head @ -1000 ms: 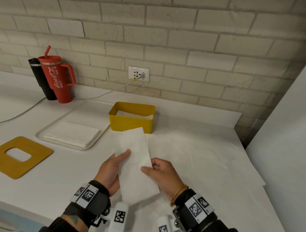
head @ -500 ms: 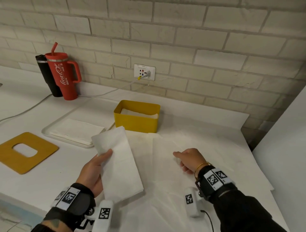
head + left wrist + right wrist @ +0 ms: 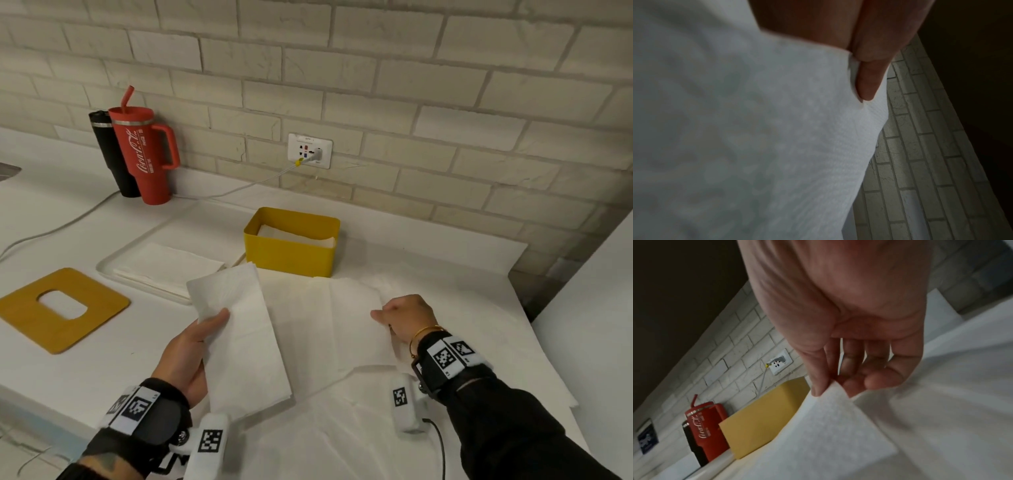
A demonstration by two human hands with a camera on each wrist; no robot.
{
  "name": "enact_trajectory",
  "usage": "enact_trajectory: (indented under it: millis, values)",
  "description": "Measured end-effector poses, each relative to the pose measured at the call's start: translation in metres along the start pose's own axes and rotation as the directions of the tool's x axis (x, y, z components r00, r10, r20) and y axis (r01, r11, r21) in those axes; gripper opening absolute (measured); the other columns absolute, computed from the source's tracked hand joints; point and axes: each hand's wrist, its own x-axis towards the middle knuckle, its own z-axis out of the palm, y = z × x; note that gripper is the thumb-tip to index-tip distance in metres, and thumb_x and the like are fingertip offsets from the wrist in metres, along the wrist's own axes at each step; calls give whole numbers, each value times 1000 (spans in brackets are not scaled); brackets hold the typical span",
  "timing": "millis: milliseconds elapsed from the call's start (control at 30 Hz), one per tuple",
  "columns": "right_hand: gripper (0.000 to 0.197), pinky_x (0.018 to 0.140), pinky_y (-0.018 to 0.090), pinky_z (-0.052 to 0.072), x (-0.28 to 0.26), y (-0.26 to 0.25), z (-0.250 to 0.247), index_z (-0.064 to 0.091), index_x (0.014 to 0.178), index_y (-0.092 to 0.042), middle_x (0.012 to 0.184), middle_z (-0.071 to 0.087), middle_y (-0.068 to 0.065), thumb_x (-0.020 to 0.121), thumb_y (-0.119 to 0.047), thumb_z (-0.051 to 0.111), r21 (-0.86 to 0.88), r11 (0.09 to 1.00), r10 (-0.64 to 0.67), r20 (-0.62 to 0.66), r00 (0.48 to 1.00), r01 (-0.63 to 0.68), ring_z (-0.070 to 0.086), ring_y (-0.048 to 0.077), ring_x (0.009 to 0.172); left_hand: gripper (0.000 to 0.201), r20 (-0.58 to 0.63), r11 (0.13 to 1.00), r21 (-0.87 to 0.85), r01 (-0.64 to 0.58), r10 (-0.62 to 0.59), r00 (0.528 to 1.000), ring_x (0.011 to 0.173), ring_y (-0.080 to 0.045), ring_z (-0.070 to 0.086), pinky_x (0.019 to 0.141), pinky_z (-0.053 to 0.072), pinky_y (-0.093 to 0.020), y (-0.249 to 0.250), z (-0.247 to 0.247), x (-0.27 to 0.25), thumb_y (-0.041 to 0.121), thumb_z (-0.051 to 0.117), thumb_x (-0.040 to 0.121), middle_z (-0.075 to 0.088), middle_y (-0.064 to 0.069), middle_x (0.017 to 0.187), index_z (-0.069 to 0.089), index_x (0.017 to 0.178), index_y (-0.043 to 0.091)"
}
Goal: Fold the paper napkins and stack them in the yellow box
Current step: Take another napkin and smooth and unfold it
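Over the white counter we grip two soft white paper napkins: left hand [image 3: 191, 349], thumb on top, clamps the long folded napkin [image 3: 239, 339]; right hand [image 3: 406, 320] pinches the flat napkin [image 3: 346, 325] by its edge. Risk: folded one springs open or droops. Yellow plastic box [image 3: 291, 251] just behind, seemingly part filled.

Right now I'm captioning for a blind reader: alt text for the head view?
Left hand holds a folded white paper napkin above the white counter; right hand pinches another napkin's edge. Behind stands a yellow box.
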Motion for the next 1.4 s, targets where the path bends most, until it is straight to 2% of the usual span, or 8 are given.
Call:
enact_trajectory:
  millis: [67,200,433,633,900,1000,1233,1400]
  values:
    - [25,96,35,54,1,9,-7,75,105,-7,101,73,8,86,-23,77,-31,1000,1,12,1000,-1,68,27,96,23,7,1000,5,1,-1,1000,75,-29,77,77,52,-46,-1,4,1,18,56,100,78,-14,92,64,120,9]
    - [16,80,34,59,-1,21,-27,71,102,-13,86,68,5,88,-18,76,40,998,-48,67,997,45,65,20,71,27,19,1000,16,25,-26,999,82,-31,75,79,53,-47,-7,8,4,18,57,99,77,-15,98,63,124,9]
    - [6,68,29,48,-6,30,-72,70,89,-17,83,65,-3,92,-22,71,139,981,-138,-4,990,137,60,20,77,34,33,996,22,89,-90,995,96,-37,71,84,54,-49,-21,19,8,18,60,97,75,-19,108,63,128,6]
    - [14,83,33,44,-12,14,-114,65,78,-21,94,66,-4,91,-18,71,329,909,-197,-207,958,258,59,21,91,42,30,995,21,95,-95,995,101,-39,70,86,54,-51,-25,25,10,19,66,89,74,-21,114,63,129,5]
    - [24,62,28,46,-44,-52,-114,61,72,-23,74,61,0,91,-12,68,345,849,-423,-8,906,400,57,17,67,39,33,994,-3,105,-105,994,108,-41,67,87,53,-52,-25,28,6,19,63,94,72,-22,117,62,131,5]
    - [14,55,25,46,-39,-50,-78,63,80,-18,70,59,-2,92,-14,67,204,916,-361,49,931,345,55,14,62,48,31,994,-5,109,-108,994,107,-41,68,88,53,-52,-24,25,2,20,67,86,72,-23,117,61,132,5]
    - [15,80,29,49,-2,-4,-40,64,107,-18,114,68,8,93,-20,67,-16,991,-135,-23,991,135,63,26,100,43,29,996,-15,89,-89,996,94,-39,72,83,54,-51,-14,6,-6,19,65,88,74,-23,111,63,128,5]
    - [47,62,33,56,-6,13,-47,51,123,-16,87,73,11,85,-16,78,8,996,85,184,979,-88,67,21,64,35,0,997,0,72,-72,997,86,-36,74,82,54,-49,-14,-3,-9,18,63,93,75,-21,105,64,125,5]
